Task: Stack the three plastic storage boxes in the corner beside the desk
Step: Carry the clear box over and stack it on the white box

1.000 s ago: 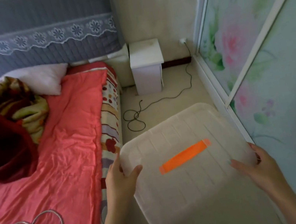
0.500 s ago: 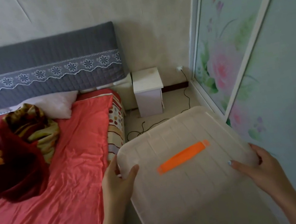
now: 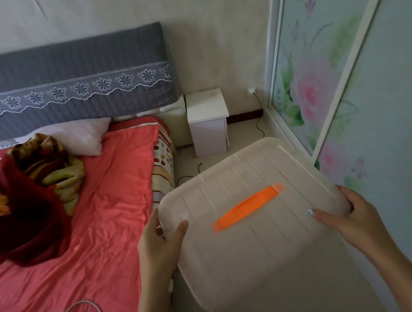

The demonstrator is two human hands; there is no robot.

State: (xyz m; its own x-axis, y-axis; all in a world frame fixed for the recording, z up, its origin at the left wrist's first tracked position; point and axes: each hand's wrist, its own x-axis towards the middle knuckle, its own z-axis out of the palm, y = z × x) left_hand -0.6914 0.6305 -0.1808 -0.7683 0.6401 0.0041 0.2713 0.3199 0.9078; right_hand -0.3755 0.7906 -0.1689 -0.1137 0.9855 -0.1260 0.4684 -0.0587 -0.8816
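While white lidded storage box (image 3: 254, 229) hangs mid-air between bed (image 3: 97, 227) and floral sliding door (image 3: 390, 132), left hand (image 3: 159, 241) grips 9 o'clock edge, right hand (image 3: 350, 219) 3 o'clock corner, thumbs on lid. Risks: rim-only hold may slip and tilt box; black floor cable (image 3: 189, 178) at 12 o'clock may snag feet.

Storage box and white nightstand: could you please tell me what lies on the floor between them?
In the head view, pale floor lies between the storage box and the white nightstand, with a thin black cable trailing across it.
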